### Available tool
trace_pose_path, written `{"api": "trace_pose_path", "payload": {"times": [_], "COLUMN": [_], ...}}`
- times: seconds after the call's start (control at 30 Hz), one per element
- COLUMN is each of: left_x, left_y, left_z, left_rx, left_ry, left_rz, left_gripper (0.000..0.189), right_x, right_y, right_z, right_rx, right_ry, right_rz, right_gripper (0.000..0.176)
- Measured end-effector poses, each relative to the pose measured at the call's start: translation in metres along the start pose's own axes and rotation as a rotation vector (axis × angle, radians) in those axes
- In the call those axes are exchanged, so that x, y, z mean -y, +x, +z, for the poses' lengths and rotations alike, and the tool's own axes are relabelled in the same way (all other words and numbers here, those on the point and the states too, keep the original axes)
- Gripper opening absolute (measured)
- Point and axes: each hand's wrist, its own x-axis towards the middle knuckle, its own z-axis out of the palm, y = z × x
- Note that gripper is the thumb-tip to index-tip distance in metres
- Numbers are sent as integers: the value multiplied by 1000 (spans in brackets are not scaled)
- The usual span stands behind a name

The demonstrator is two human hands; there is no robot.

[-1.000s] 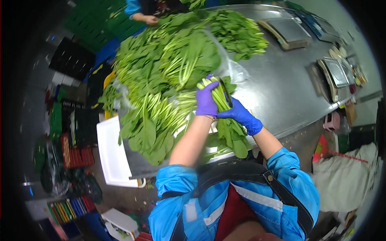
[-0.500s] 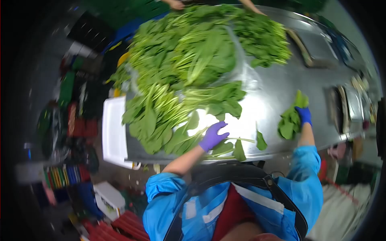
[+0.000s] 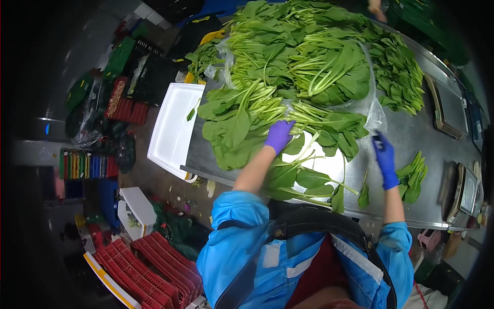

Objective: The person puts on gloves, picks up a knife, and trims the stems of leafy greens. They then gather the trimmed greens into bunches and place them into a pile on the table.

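Observation:
My left hand, in a purple glove, reaches into the near edge of the leafy greens, its fingers closed at the pale stem ends. Over the bare metal to the right is my right hand, also gloved, with its fingers bent around a small dark thing that I cannot make out. Beside that hand lies a small bunch of greens. Loose leafy stalks lie along the near table edge, below my left hand. A single leaf rests between them and my right hand.
Clear plastic sheeting lies under part of the large pile on the metal table. A white tray adjoins the table's left end. Scales stand at the right. Red crates are on the floor; another person's hand shows at the far side.
My right hand has let go of the small bunch, which now lies on the table, and has moved left of it. My left hand has moved up to the pile's stems. The view has turned left.

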Motion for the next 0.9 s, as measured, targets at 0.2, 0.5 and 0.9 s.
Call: {"api": "trace_pose_path", "payload": {"times": [0.2,0.5,0.9], "left_x": [-44,-38,-27], "left_y": [-33,-94,-94], "left_z": [-66,-95,-100], "left_rx": [140,391,-63], "left_ry": [-546,-1321,-30], "left_rz": [-146,-364,-94], "left_gripper": [32,28,79], "right_x": [98,128,150], "right_y": [-55,-78,-92], "right_z": [99,138,149], "right_rx": [448,560,564], "right_ry": [196,-75,473], "right_rz": [-80,-178,459], "right_gripper": [45,38,25]}}
